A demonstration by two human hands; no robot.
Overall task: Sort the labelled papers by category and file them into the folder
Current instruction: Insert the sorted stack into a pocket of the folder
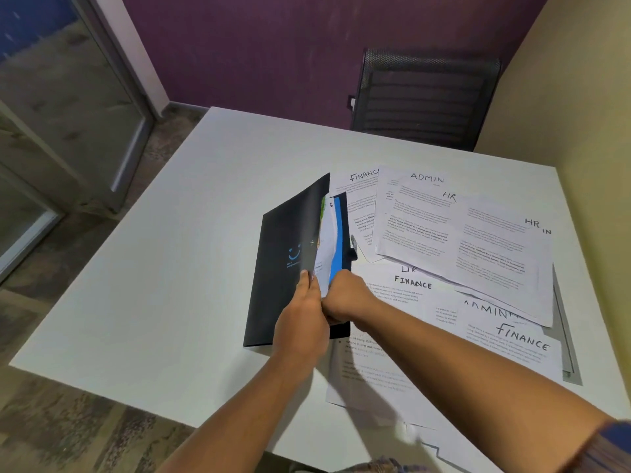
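White table (164, 274) filled most of the view, set into a corner between a purple wall (273, 46) and a cream wall (587, 97), with a glass door (68, 97) at left. A black mesh chair (423, 97) stood at the table's far edge. Labelled papers (478, 254) lay overlapping across the right half of the table: at the far side a FINANCE sheet (362, 180) partly under an ADMIN sheet (409, 216), then an HR sheet (502, 254) on top of both; nearer, another FINANCE sheet (409, 295), a second ADMIN sheet (488, 314) and a third FINANCE sheet (522, 341); one more printed sheet (368, 377) lay under the forearms, its label hidden. A grey board (565, 339) showed beneath the stack at its right edge. The black folder (283, 268) rested near the table's centre, just left of the papers and overlapping their edge, its cover lifted partway and its back flat on the table. Inner sheets (327, 240), white with blue and green edges, showed in the gap. The left hand (302, 319) pinched the cover's free edge, thumb pressed on the outer face, the fingers hidden behind. The right hand (345, 297), touching the left, was curled round the lower edge of the inner sheets, knuckles up, fingertips out of sight. A small black tab (353, 249) projected from the folder's right edge.
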